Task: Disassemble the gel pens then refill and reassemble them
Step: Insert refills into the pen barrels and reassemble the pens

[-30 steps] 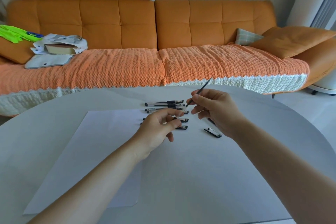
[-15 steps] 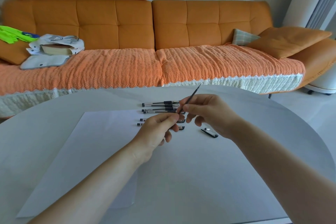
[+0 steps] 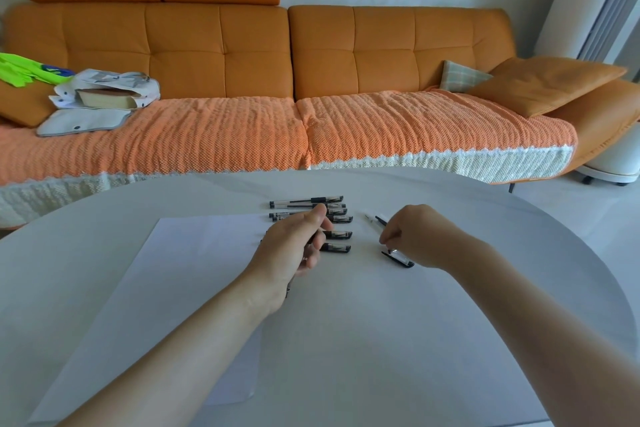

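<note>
Several black-capped gel pens (image 3: 306,200) lie in a row on the white table (image 3: 346,340), just beyond my left hand (image 3: 294,246). That hand curls round a dark pen barrel; one end shows under the wrist (image 3: 287,291). My right hand (image 3: 422,236) is down on the table to the right of the row, fingers curled. A thin refill (image 3: 370,218) pokes out from under its fingers, lying flat, and the rest is hidden. A loose black pen cap (image 3: 398,258) lies against the near side of the right hand.
A white sheet of paper (image 3: 194,253) lies left of the pens, under my left forearm. Behind the table's far edge stands an orange sofa (image 3: 311,55) with a bag (image 3: 104,90) and cushions on it.
My right hand has dropped from holding the refill up in the air to the table, right of the pens. My hands have moved apart, and my left hand has sunk lower.
</note>
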Demonstrator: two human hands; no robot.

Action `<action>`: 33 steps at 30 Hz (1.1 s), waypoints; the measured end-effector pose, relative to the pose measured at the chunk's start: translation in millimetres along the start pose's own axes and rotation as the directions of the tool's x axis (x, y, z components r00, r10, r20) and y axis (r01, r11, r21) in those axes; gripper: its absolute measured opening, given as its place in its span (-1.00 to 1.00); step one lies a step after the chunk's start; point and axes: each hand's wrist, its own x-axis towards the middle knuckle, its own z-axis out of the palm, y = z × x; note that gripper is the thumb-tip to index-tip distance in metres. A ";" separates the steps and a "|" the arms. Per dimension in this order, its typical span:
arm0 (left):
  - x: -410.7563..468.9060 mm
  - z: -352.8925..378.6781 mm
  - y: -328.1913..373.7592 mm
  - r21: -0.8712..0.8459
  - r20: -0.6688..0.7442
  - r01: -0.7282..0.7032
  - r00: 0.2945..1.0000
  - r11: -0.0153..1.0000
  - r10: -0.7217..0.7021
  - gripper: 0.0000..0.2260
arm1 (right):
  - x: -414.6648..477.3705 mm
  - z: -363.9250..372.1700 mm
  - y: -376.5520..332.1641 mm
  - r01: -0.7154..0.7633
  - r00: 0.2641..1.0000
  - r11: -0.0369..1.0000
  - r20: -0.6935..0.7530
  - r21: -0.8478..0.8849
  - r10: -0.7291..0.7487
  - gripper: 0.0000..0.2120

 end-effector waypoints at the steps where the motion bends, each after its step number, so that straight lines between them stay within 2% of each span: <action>1: -0.4 0.1 0.2 -0.012 0.002 -0.001 1.000 1.000 0.001 -0.73 | 1.3 0.8 0.0 -0.002 1.000 1.000 0.004 -0.008 0.003 -0.78; 4: -2.2 0.5 -0.2 0.012 0.006 -0.029 1.000 0.999 0.029 -0.73 | 5.3 3.2 -0.4 -0.025 1.000 1.000 0.018 0.003 0.025 -0.83; 7: -3.2 -1.1 -0.7 0.125 -0.015 -0.087 0.996 0.988 0.090 -0.73 | 6.7 6.5 0.2 -0.040 0.999 0.999 0.014 0.006 0.040 -0.86; 11: -3.1 -4.2 -4.3 0.235 -0.012 -0.135 0.990 0.963 0.141 -0.75 | -1.7 -6.1 1.0 -0.019 1.000 1.000 -0.001 0.000 0.019 -0.79; 16: 0.3 -9.3 -15.2 0.494 0.041 -0.177 0.983 0.851 0.181 -0.78 | -15.6 -15.3 6.0 0.025 0.993 0.999 0.111 0.034 -0.029 -0.62; 20: 2.2 -10.2 -21.9 0.638 0.048 -0.167 0.983 0.751 0.177 -0.79 | -12.9 -7.0 6.2 0.054 0.994 0.998 0.091 0.021 -0.056 -0.75; 25: 0.6 -10.8 -21.8 0.688 0.082 -0.184 0.981 0.702 0.176 -0.85 | -14.5 -3.8 3.4 0.072 0.997 0.996 0.037 0.051 -0.074 -0.83; 31: -1.2 -15.8 -15.9 0.693 0.100 -0.205 0.977 0.691 0.190 -0.87 | -21.9 -5.5 -21.2 0.214 0.972 0.921 -0.166 0.325 -0.167 -0.90; 33: -0.8 -17.9 -13.9 0.688 0.089 -0.198 0.978 0.698 0.190 -0.87 | -25.6 -6.2 -31.3 0.243 0.966 0.879 -0.181 0.410 -0.183 -0.91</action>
